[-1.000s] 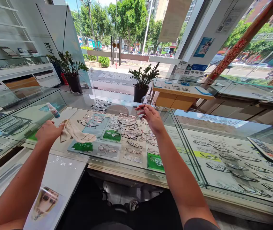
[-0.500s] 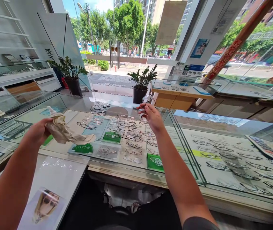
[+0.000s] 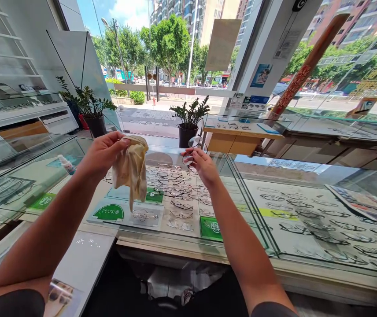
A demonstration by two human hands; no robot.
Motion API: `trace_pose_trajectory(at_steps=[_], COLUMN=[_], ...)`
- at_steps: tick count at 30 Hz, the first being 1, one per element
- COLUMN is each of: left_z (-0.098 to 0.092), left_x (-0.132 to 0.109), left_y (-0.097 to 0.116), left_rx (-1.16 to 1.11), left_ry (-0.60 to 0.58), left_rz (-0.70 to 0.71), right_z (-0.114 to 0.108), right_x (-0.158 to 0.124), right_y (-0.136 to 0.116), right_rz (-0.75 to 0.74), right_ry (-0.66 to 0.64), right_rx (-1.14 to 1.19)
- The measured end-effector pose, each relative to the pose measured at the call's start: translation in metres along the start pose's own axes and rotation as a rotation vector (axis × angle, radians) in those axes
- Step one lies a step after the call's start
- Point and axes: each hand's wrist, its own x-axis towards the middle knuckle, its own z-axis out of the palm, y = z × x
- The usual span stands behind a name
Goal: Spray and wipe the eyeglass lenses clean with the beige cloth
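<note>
My left hand [image 3: 107,152] pinches a cream-coloured cloth [image 3: 131,169], which hangs in loose folds above the glass display counter [image 3: 162,235]. To its right, my right hand [image 3: 203,167] grips a pair of eyeglasses [image 3: 195,141] with thin dark rims, held up on edge over the counter. Cloth and eyeglasses are apart. A small white spray bottle [image 3: 66,164] stands on the counter left of my left hand, partly behind my forearm. Beneath the glass, between my hands, lie rows of spectacle frames [image 3: 182,205].
A second glass case [image 3: 307,251] with more spectacle frames adjoins on the right, a magazine [image 3: 367,207] on it. Potted plants [image 3: 188,134] stand beyond the counter, before the window. Green cards [image 3: 109,212] lie in the case. A white panel [image 3: 86,251] is at front left.
My left hand has moved right and up with the cloth, closer to the eyeglasses, uncovering the spray bottle. My right hand still holds the eyeglasses in nearly the same place. The view has tilted up slightly.
</note>
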Motion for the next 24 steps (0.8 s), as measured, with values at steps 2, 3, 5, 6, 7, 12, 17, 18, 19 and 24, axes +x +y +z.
trace_pose_trajectory(at_steps=[2, 3, 5, 6, 7, 12, 17, 18, 19, 24], left_z=[0.021, 0.030, 0.049, 0.057, 0.065, 0.089, 0.093, 0.092, 0.092, 0.089], left_x=[0.007, 0.010, 0.014, 0.016, 0.016, 0.015, 0.006, 0.004, 0.002, -0.002], left_y=[-0.004, -0.007, -0.016, -0.021, -0.027, -0.065, -0.096, -0.100, -0.102, -0.102], left_rx=[-0.049, -0.072, -0.107, -0.125, -0.147, -0.267, -0.360, -0.383, -0.405, -0.468], left_ry=[-0.050, -0.069, -0.114, -0.137, -0.160, -0.247, -0.240, -0.242, -0.246, -0.284], left_rz=[-0.043, -0.062, -0.087, -0.104, -0.122, -0.194, -0.260, -0.278, -0.295, -0.320], right_z=[0.002, 0.003, 0.005, 0.007, 0.008, 0.014, 0.018, 0.019, 0.020, 0.027], right_x=[-0.001, -0.002, -0.004, -0.006, -0.007, -0.011, -0.014, -0.015, -0.015, -0.018], right_y=[-0.001, -0.001, -0.003, -0.003, -0.004, -0.008, -0.007, -0.006, -0.004, 0.010], right_rz=[-0.001, -0.003, -0.010, -0.014, -0.019, -0.027, -0.050, -0.053, -0.054, -0.027], right_ry=[-0.007, -0.014, -0.038, -0.051, -0.063, -0.072, -0.076, -0.086, -0.099, -0.163], right_rx=[0.016, 0.030, 0.063, 0.077, 0.087, 0.109, 0.069, 0.062, 0.057, 0.029])
